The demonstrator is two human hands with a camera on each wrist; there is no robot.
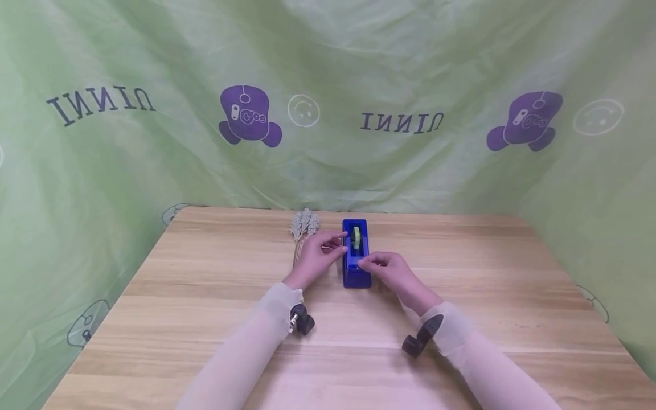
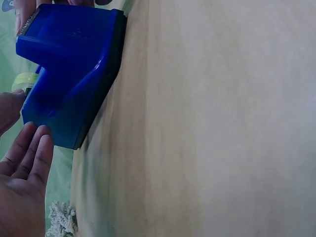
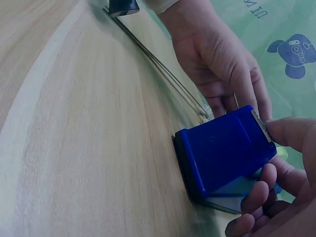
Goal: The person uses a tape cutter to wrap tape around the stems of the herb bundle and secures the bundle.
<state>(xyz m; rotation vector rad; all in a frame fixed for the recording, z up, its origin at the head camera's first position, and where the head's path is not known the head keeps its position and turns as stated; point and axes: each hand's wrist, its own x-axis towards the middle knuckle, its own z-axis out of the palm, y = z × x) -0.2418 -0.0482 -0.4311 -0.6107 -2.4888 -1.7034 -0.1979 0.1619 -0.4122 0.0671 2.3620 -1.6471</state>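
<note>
A blue tape dispenser [image 1: 357, 279] stands on the table with a yellow-green roll of tape [image 1: 357, 238] in its well. At its left side is my left hand [image 1: 316, 259], fingers nearly straight, their tips right at the dispenser's wall; the thumb [image 2: 9, 111] is close to the roll in the left wrist view. My right hand [image 1: 397, 276] is at the near end, with one fingertip at the serrated cutter [image 3: 261, 126] and the other fingers bent beside the dispenser. Whether it pinches a tape end, I cannot tell.
Dried flower stems with pale grey heads [image 1: 304, 222] lie left of the dispenser, partly behind the left hand. The wooden table [image 1: 220, 319] ends at a green printed curtain [image 1: 328, 165] at the back and sides. Each wrist carries a black camera.
</note>
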